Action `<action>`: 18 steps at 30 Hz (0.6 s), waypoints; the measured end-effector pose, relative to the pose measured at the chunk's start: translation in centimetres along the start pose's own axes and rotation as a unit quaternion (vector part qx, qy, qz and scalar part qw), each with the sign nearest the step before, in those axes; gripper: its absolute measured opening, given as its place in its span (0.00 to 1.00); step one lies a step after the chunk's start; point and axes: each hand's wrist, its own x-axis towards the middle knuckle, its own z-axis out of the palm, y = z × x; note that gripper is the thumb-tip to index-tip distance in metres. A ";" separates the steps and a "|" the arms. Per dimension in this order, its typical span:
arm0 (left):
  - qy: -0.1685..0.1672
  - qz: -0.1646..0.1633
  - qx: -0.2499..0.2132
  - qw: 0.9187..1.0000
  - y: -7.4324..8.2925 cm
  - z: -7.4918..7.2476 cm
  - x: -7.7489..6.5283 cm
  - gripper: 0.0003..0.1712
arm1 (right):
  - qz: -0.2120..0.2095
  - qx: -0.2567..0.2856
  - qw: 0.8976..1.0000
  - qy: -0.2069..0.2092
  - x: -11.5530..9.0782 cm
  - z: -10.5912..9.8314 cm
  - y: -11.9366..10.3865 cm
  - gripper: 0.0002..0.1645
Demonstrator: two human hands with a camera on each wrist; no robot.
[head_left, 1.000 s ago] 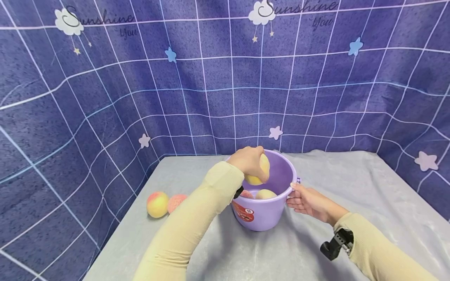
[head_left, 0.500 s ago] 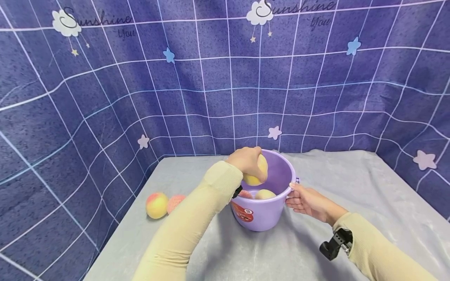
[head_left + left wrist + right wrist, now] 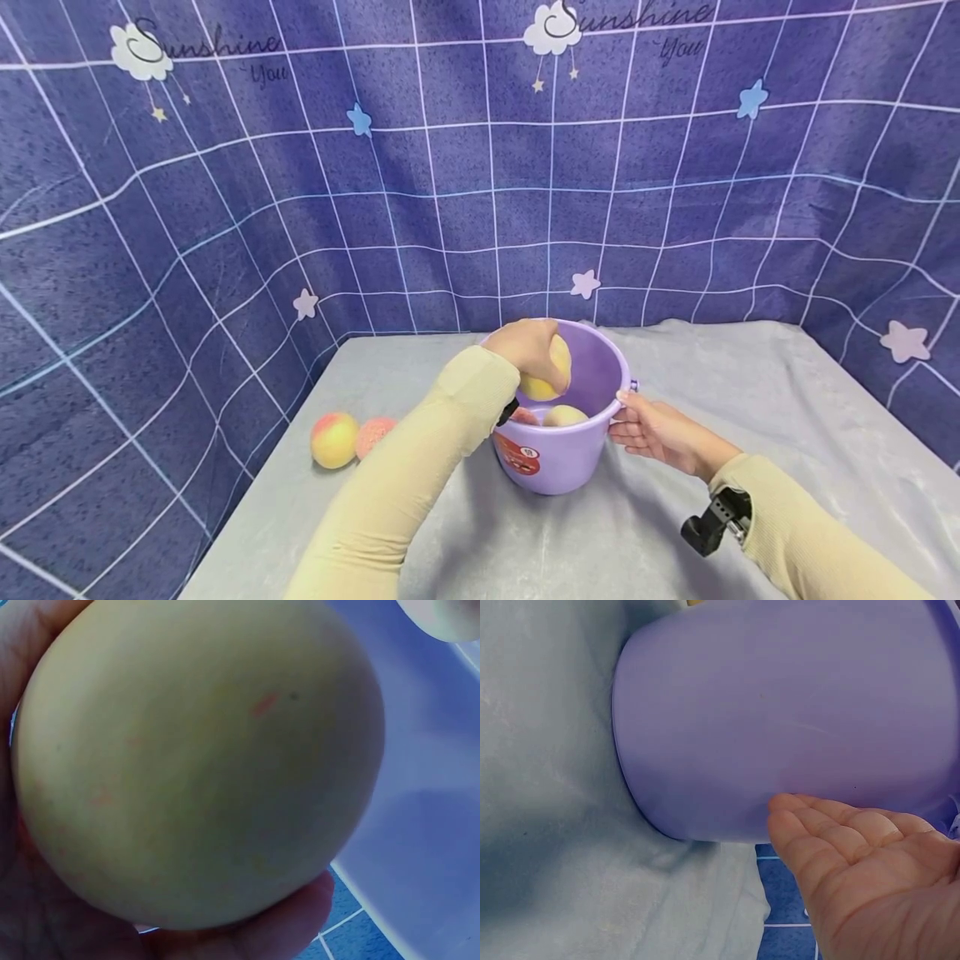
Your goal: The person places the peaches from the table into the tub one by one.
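Holding yellow peach (image 3: 202, 765): left hand (image 3: 528, 346), grip curled round fruit at 10 o'clock within mouth of bucket (image 3: 562, 457). Right hand (image 3: 663, 433): grip on bucket edge at 4 o'clock, thumb over edge, fingers extended along outside. Bucket upright on grey tabletop (image 3: 750, 392). Inside: pale peach (image 3: 565, 416) at 6 o'clock, reddish fruit (image 3: 525, 416) at 7. Outside, 9 o'clock: yellow-red peach (image 3: 334, 440) beside pink peach (image 3: 373, 435).
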 end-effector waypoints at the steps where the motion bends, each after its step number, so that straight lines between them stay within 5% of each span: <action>1: -0.002 0.002 0.001 1.000 0.0 0.0 0.0 0.29 | 0.000 0.000 1.000 0.000 0.0 0.0 0.0 0.46; 12: -0.005 0.021 0.027 0.999 -0.2 0.5 0.2 0.26 | 0.003 0.001 1.000 -0.001 -0.1 0.1 0.0 0.46; 18: -0.004 -0.017 0.029 0.999 0.1 -0.2 0.1 0.39 | 0.000 -0.002 1.000 -0.001 -0.1 0.0 -0.1 0.46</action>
